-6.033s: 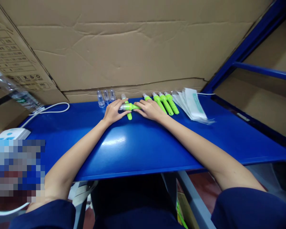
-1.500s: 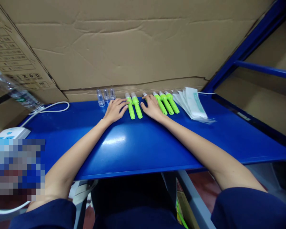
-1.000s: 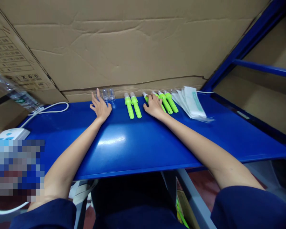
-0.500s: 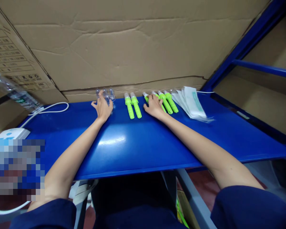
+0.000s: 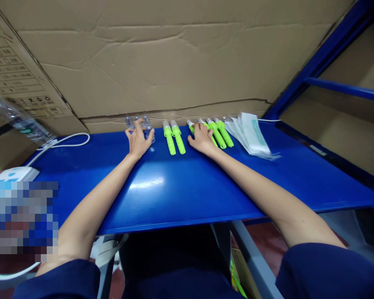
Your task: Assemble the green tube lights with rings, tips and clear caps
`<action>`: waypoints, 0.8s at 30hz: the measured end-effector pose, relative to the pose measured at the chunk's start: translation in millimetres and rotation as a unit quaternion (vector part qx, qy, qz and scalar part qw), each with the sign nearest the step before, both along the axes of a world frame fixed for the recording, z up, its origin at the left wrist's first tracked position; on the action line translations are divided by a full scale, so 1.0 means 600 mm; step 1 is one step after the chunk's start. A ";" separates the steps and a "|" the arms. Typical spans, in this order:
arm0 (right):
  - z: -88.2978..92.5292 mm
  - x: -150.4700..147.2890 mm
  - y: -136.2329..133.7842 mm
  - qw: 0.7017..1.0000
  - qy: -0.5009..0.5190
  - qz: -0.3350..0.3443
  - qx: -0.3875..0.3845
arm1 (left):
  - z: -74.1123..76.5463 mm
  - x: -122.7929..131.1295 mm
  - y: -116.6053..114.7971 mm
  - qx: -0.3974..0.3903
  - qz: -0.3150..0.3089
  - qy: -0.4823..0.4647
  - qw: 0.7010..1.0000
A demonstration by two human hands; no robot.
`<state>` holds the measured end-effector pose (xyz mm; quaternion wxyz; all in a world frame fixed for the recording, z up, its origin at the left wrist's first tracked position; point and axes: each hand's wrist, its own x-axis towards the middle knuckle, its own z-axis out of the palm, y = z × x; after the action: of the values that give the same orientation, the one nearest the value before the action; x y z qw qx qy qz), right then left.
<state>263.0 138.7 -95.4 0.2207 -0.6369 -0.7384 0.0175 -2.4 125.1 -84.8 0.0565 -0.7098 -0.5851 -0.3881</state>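
Note:
My left hand [image 5: 139, 140] is over a group of small clear plastic caps [image 5: 146, 121] at the back left, its fingers spread among them. Two lime-green tubes with clear tips [image 5: 174, 139] lie side by side between my hands. Over on the right, my right hand [image 5: 202, 138] rests on the leftmost tubes of another row of green tubes [image 5: 220, 135], fingers bent downward and apart. The fingers partly cover those tubes, and no tube is lifted. White and pale green packets [image 5: 252, 135] in clear film lie right of that row.
The blue table [image 5: 180, 187] has a cardboard wall [image 5: 174, 70] behind it. A plastic bottle [image 5: 25, 124] leans at the left by a white cable [image 5: 71, 140] and a white box [image 5: 17, 174]. Blue frame bars [image 5: 345, 89] stand at the right.
My left hand has shifted slightly to the right, and a clear cap by its thumb now shows farther right. My right hand and the green tubes have stayed where they were.

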 end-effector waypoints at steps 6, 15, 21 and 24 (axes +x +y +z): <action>0.005 -0.003 -0.005 1.000 -0.002 -0.010 0.005 | -0.004 0.001 0.005 -0.003 -0.023 0.014 1.000; 0.026 -0.011 -0.022 0.999 -0.012 -0.039 -0.026 | -0.007 -0.001 0.011 0.030 -0.035 0.035 0.998; 0.032 -0.005 -0.021 0.998 -0.021 -0.047 -0.046 | -0.007 0.000 0.009 0.040 -0.040 0.027 0.998; 0.035 -0.003 -0.022 0.998 -0.033 -0.040 -0.048 | -0.006 0.001 0.008 0.041 -0.041 0.024 0.998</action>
<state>261.0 125.7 -74.7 0.1662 -0.6758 -0.7177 0.0233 -1.8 129.9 -88.2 0.0835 -0.7393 -0.5381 -0.3961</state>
